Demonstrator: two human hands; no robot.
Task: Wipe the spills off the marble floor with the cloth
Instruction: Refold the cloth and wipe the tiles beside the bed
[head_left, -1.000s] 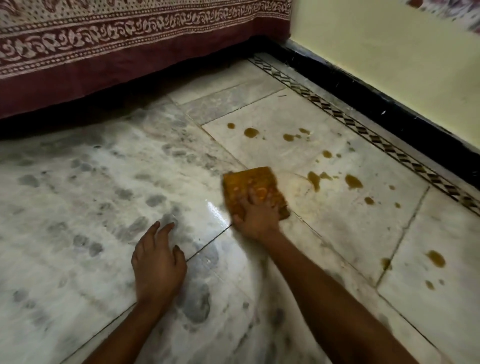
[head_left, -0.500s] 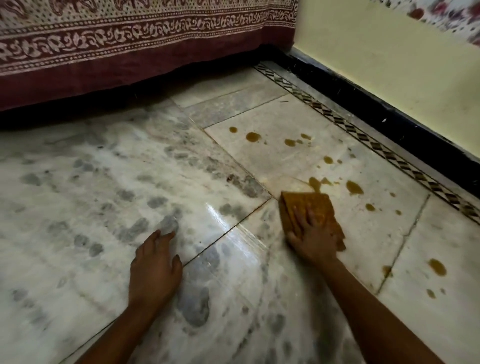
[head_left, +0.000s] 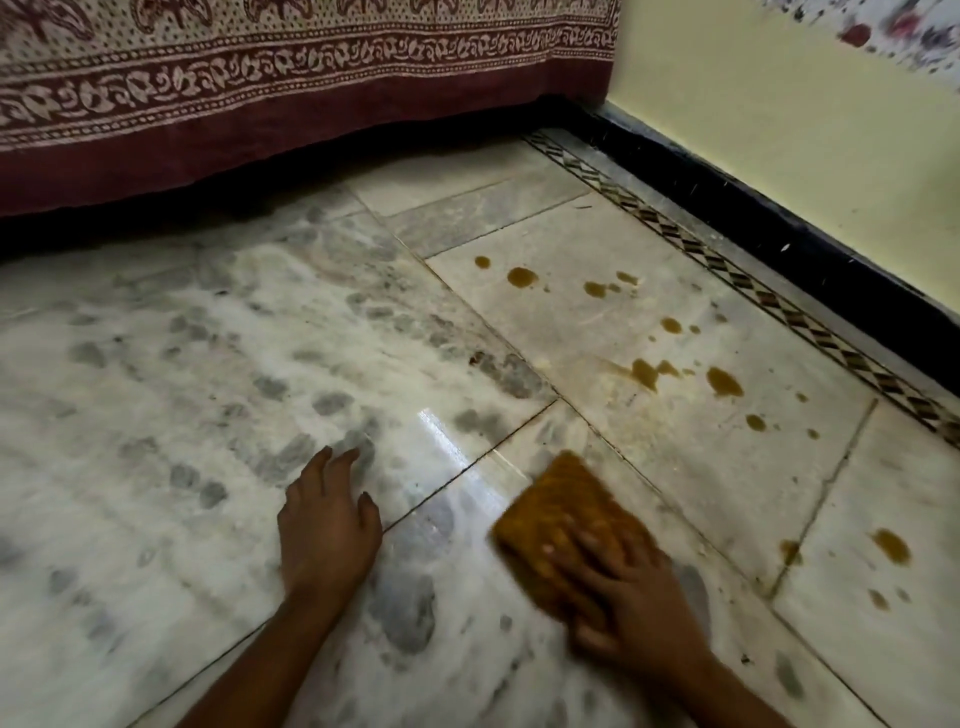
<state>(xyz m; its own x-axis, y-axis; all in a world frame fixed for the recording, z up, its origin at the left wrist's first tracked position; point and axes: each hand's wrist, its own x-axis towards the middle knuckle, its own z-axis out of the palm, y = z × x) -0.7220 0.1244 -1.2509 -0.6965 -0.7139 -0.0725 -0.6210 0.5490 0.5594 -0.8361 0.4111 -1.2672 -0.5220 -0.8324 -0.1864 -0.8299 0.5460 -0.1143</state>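
An orange-brown folded cloth (head_left: 558, 512) lies flat on the marble floor (head_left: 208, 364) at lower centre-right. My right hand (head_left: 631, 603) presses down on its near half, fingers spread over it and blurred by motion. My left hand (head_left: 324, 525) rests palm-down on the bare floor to the left of the cloth, fingers apart, holding nothing. Several brown spills dot the pale tile beyond the cloth: a far group (head_left: 522, 276), a middle group (head_left: 723, 382), and a patch at the right (head_left: 891, 545).
A maroon printed bedcover (head_left: 260, 88) hangs to the floor along the far side. A yellow wall (head_left: 805, 130) with a black skirting (head_left: 779, 244) and a patterned border strip (head_left: 753, 283) runs along the right.
My right hand has dragged the cloth back toward me and a little left, away from the middle spills. The left hand has stayed planted on the floor.
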